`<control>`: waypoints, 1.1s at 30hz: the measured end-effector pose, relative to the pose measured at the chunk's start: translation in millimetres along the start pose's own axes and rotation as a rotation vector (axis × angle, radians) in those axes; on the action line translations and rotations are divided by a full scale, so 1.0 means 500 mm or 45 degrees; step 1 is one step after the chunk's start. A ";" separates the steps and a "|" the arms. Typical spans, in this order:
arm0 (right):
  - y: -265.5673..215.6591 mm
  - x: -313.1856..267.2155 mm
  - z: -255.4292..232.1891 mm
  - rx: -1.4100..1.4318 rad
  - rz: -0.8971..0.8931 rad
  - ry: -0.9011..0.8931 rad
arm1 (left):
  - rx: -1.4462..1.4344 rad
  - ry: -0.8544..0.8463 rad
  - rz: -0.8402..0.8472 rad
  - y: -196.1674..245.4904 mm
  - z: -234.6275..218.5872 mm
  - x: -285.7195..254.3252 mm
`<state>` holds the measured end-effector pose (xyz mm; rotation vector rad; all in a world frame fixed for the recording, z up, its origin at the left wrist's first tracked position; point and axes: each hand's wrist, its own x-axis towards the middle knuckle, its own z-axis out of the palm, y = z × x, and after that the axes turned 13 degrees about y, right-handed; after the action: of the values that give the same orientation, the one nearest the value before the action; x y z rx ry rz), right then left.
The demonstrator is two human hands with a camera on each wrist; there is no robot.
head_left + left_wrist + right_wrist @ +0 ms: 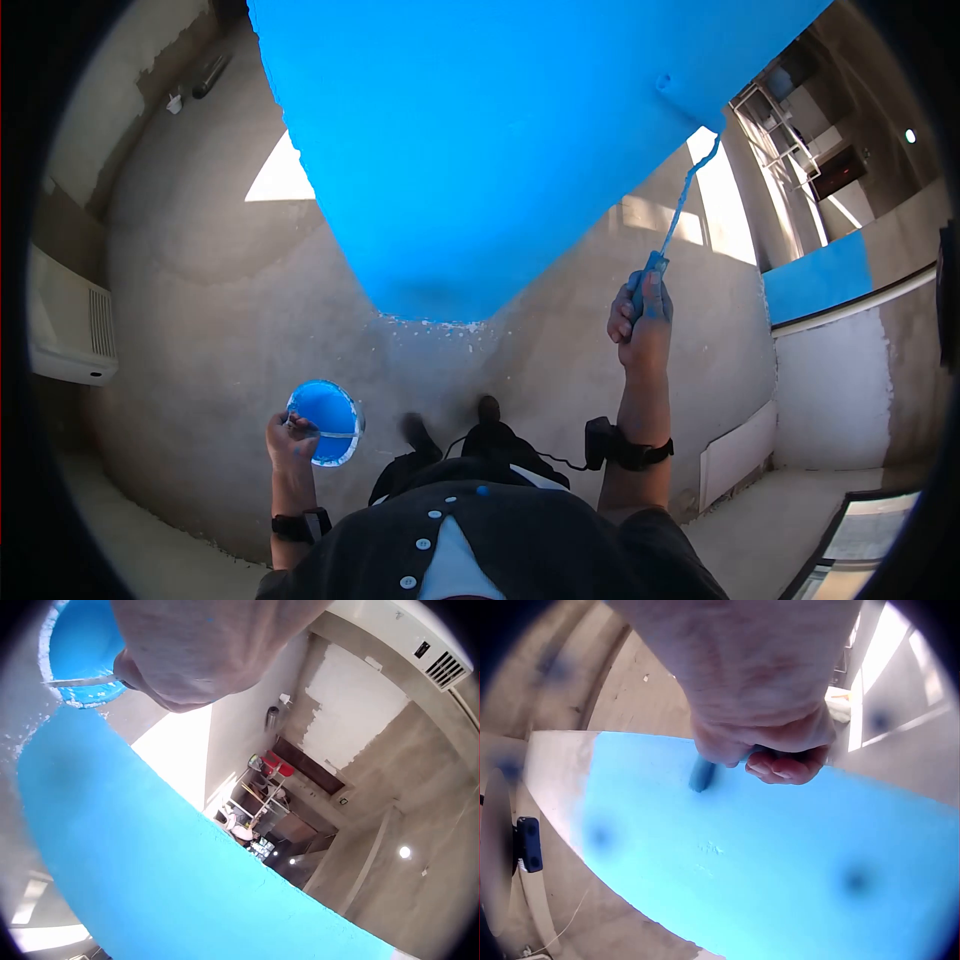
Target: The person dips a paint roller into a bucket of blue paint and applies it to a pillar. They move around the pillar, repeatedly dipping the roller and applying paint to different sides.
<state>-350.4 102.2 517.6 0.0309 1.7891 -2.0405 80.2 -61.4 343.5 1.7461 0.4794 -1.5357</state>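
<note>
In the head view, my right hand (645, 310) grips the blue-smeared handle of a paint roller (688, 108). Its paint-coated rod runs upward to the sleeve, which overlaps the right edge of a blue-painted wall (450, 150). My left hand (292, 437) holds a bucket (322, 403) by its thin handle, low at the left. Blue paint coats the inside of the bucket, and whitish crust rings its rim. The left wrist view shows the bucket (84, 645) beside the hand, close to the blue wall's lower end. In the right wrist view, curled fingers (784, 766) stand out before the blue surface.
Paint specks dot the grey floor (220, 270) around the wall's foot. At the left is a white vented unit (75, 325); a partly blue low wall (820, 275) stands at the right. Farther off, the left wrist view shows a metal frame (259, 799) and a red object (278, 765).
</note>
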 end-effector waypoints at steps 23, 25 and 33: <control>0.346 0.124 -0.214 -0.411 -0.036 -0.092 | -0.071 -0.107 0.213 -0.040 0.017 -0.174; 0.410 0.102 -0.245 -0.418 0.116 -0.059 | -0.267 -0.064 0.152 -0.039 0.012 -0.160; 0.245 0.019 -0.177 -0.417 -0.321 0.013 | -0.273 -0.108 -0.012 -0.009 0.018 -0.135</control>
<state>-342.0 173.7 384.5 -0.2945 2.2060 -1.8788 56.6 -52.1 406.9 1.5112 0.5871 -1.4998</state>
